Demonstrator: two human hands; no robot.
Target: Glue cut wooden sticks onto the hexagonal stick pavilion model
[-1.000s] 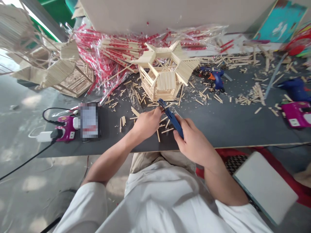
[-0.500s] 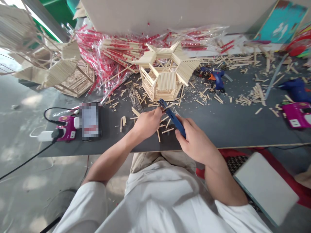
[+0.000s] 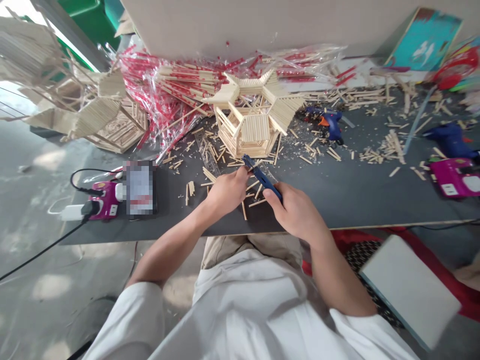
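My right hand [image 3: 294,210] is wrapped round a blue-handled cutting tool [image 3: 267,183], whose jaws point up and left. Close to those jaws, my left hand [image 3: 229,191] pinches a small wooden stick, mostly covered by the fingers. Just beyond both hands stands a small wooden stick structure [image 3: 255,127] with an open star-shaped roof of slatted panels. Short cut sticks [image 3: 244,210] lie under and around the hands on the dark table [image 3: 360,195].
Red-and-cream sticks in plastic [image 3: 180,80] lie behind. A larger stick model [image 3: 120,130], a phone [image 3: 140,190] and a purple power strip [image 3: 107,200] are left. Blue glue guns [image 3: 333,127] and another purple strip [image 3: 453,177] are right, among stick scraps.
My right hand and the tool have shifted slightly left, and the tool's handles look closer together. My left hand stays nearly in place, still pinching. The whole view has moved slightly.
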